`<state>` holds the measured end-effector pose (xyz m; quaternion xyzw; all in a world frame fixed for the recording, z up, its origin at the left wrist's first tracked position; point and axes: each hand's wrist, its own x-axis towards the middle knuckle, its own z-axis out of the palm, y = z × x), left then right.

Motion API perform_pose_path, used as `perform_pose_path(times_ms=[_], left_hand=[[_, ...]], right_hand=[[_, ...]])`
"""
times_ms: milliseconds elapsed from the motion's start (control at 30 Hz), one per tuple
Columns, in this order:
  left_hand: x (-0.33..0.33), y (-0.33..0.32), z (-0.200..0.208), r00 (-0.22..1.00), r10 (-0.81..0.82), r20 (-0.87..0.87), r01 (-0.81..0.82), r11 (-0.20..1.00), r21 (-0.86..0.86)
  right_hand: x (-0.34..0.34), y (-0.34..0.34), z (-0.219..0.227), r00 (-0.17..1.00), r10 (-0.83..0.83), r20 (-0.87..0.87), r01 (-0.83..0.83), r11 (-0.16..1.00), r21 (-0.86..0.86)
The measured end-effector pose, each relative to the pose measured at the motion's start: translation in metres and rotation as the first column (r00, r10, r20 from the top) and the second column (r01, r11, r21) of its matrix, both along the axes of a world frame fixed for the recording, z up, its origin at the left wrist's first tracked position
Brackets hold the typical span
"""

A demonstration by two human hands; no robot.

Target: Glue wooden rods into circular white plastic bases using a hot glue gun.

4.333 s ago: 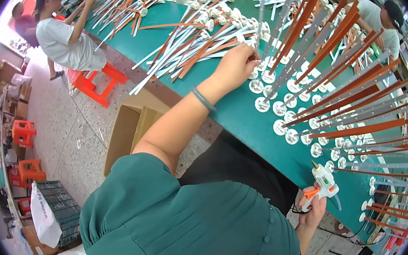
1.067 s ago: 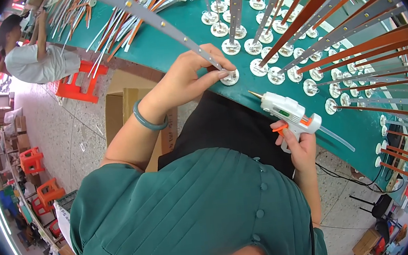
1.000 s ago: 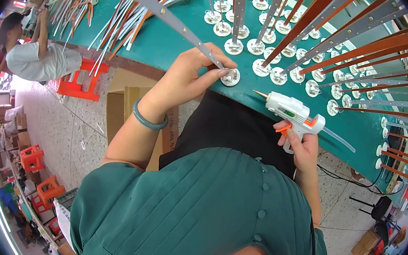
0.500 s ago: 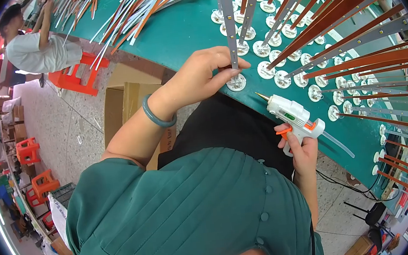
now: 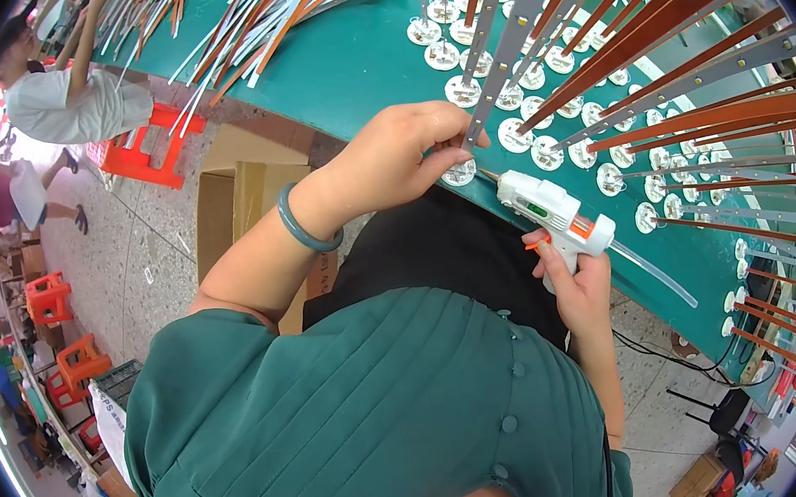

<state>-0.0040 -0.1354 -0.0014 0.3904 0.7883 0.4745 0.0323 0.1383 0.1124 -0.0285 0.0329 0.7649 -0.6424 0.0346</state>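
Observation:
My left hand (image 5: 398, 156), with a bracelet on its wrist, pinches the lower end of a grey LED strip (image 5: 502, 58). The strip rises from a round white base (image 5: 459, 174) at the table's near edge and leans to the right. My fingers partly hide where strip and base meet. In my right hand (image 5: 580, 283) is a white glue gun (image 5: 543, 197) with an orange trigger, a finger by that trigger. Its nozzle points at the base's right side, very close to it; whether they touch I cannot tell. A clear glue stick sticks out of its back.
Many more strips, grey and brown, stand on round white bases (image 5: 516, 135) across the green table (image 5: 350, 69). Loose strips (image 5: 272, 19) lie in a pile at the far left. An open cardboard box (image 5: 220, 214) is below the table edge. Two people are at the left.
The glue gun has moved left and slightly up, bringing its nozzle to the base. The strip in my left hand has tipped from upright to a rightward lean.

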Motion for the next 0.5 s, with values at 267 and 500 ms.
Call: perform_pose_path(times_ms=[267, 500], left_hand=[[0.004, -0.001, -0.001, 0.997, -0.006, -0.082, 0.005, 1.000, -0.019], [0.005, -0.001, -0.003, 0.998, 0.006, -0.059, -0.006, 1.000, 0.001]], right_hand=[[-0.006, -0.008, 0.003, 0.999, 0.030, 0.010, -0.030, 0.999, 0.029], [-0.010, -0.012, 0.002, 0.999, 0.052, -0.003, -0.051, 0.992, 0.113]])
